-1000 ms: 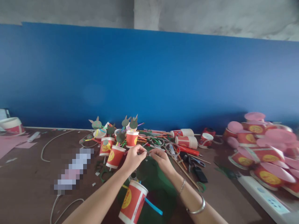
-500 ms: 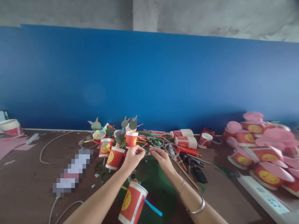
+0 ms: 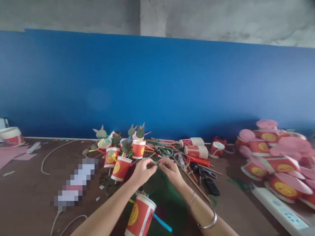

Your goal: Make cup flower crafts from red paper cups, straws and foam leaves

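Observation:
My left hand (image 3: 144, 171) and my right hand (image 3: 171, 171) meet over the middle of the table, thumbs and fingers pinched. Between their fingertips is a tiny pale green piece (image 3: 155, 163), perhaps paper or tape; its kind is too small to make out. Below them lies dark green material (image 3: 172, 200). Nearer to me, between my forearms, a red paper cup (image 3: 141, 214) stands tilted, with a blue straw (image 3: 162, 223) sticking out of its right side. Left of my left hand are several red cups (image 3: 121, 168) with dark paper animal heads (image 3: 140, 132).
Behind my hands lie loose straws (image 3: 159, 146), stacked cups (image 3: 195, 151), a red-handled tool (image 3: 199, 160) and a black object (image 3: 211, 186). A power strip (image 3: 280, 206) and pink-topped cups (image 3: 283, 188) are on the right. A blue panel (image 3: 157, 85) stands behind the table.
My hands have drawn closer together, their fingertips now meeting at the tiny piece. The left hand's fingers have curled more. The view has shifted slightly; the cups have stayed put.

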The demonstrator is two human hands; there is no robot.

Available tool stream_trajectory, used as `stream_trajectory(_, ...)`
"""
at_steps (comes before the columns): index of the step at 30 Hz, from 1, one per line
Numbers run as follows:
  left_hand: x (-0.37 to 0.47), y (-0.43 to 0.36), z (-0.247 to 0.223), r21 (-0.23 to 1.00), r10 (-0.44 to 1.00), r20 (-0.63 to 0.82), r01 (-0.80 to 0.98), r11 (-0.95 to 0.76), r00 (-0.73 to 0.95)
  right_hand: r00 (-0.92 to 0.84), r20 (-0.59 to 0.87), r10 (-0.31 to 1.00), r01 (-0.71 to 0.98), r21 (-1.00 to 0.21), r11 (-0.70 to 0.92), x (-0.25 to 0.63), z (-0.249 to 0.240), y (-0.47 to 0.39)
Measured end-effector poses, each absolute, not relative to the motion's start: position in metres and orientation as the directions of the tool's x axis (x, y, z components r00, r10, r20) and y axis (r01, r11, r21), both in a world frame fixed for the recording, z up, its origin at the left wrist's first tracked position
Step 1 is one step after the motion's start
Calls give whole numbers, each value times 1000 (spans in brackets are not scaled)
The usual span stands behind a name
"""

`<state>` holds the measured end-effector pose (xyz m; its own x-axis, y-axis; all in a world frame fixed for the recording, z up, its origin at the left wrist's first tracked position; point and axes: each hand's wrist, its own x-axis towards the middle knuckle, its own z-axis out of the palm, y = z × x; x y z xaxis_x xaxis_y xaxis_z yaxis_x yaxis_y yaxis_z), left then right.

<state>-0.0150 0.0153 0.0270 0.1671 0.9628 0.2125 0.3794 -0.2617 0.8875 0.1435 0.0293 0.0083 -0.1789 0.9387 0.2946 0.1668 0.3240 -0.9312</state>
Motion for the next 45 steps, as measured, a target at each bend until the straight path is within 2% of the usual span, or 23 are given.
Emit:
stream_trajectory(7,-15,14,31,856,957,239,431,-286,162,-172,364,915,258,-880,399,142,8,28)
stream_trajectory(11,-15,14,32,882,971,224,405,-240,88,-130,518,845,366,-767,527,139,6,22)
stream_trajectory(14,-14,14,33,893,973,227,391,-223,37,-70,586,807,452,-703,549,137,6,17)
stream_trajectory(20,-11,10,37,893,968,242,374,-251,70,-166,655,737,575,-543,612,138,12,16)
stream_trajectory(30,-12,12,32,804,949,307,514,-299,70,-252,631,733,476,-579,662,140,11,19)
stream_trajectory(39,-15,13,27,775,929,343,517,-363,138,-238,624,744,474,-594,650,139,12,19)
stream_trajectory(45,-15,11,37,811,937,318,470,-348,146,-114,613,782,547,-619,564,143,12,23)
